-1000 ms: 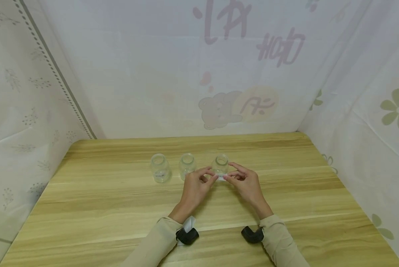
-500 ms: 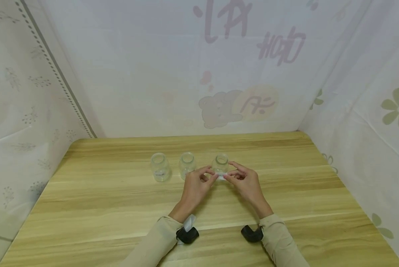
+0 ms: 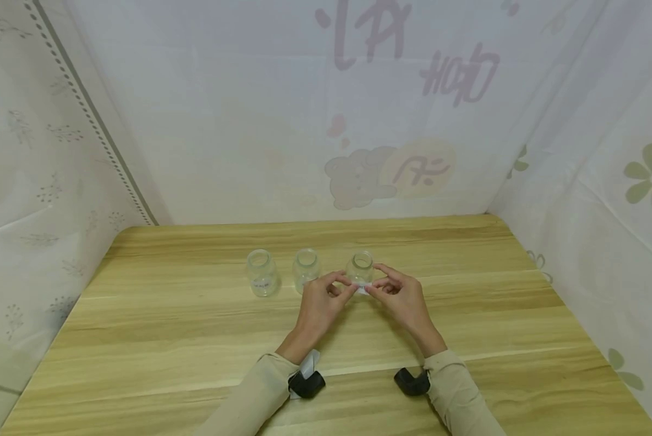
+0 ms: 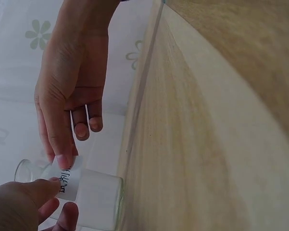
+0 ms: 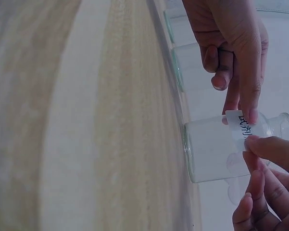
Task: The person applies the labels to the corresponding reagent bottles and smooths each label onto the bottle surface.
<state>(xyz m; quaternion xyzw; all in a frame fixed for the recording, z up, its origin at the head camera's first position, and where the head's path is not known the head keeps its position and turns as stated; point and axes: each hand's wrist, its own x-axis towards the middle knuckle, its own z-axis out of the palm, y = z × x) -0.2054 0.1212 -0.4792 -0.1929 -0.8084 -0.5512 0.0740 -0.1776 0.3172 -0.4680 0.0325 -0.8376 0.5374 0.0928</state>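
Observation:
In the head view, a clear glass jar [image 3: 361, 264] stands upright, the rightmost of three in a row. Across its front lies a white label [image 3: 361, 288] with dark handwriting. My left hand [image 3: 321, 301] pinches the label's left end between thumb and finger, and my right hand [image 3: 406, 300] pinches its right end. Both thumbs sit on the label's face in the right wrist view, where the label [image 5: 235, 129] lies against the jar [image 5: 207, 150]. Whether it sticks to the glass I cannot tell. Some fingertips are hidden behind the label and jar.
Two more glass jars stand to the left, the middle one [image 3: 306, 266] partly behind my left hand and the far one [image 3: 261, 274] bearing a written label. The wooden table [image 3: 157, 339] meets patterned cloth walls [image 3: 249, 133] at the back and sides.

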